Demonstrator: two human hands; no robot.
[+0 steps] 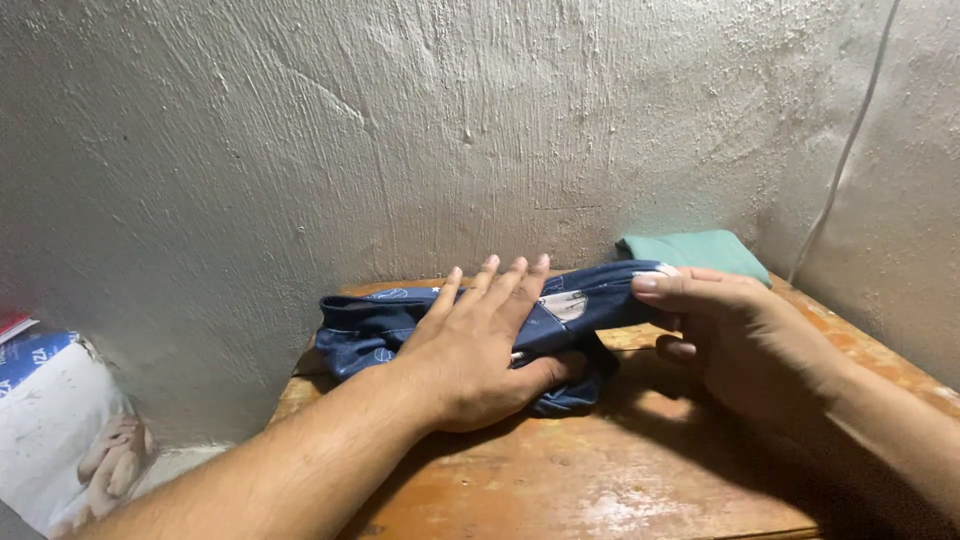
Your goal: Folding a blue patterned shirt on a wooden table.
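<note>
Cloth, wood and plaster
Soft matt blue cloth [400, 325] lay on a worn, scuffed wooden table [600, 480]; the wall [400, 130] was rough plaster.

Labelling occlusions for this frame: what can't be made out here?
Head view only:
- Middle of the dark blue printed cloth garment: under the flat left hand.
- Its right end: hidden in the right hand grip.
- Folded teal cloth: front hidden by the right hand.
- White printed sack: cut by the left edge.

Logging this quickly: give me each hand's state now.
Left hand: open, flat on the dark blue patterned cloth garment.
Right hand: fingers pinching that garment's end.
</note>
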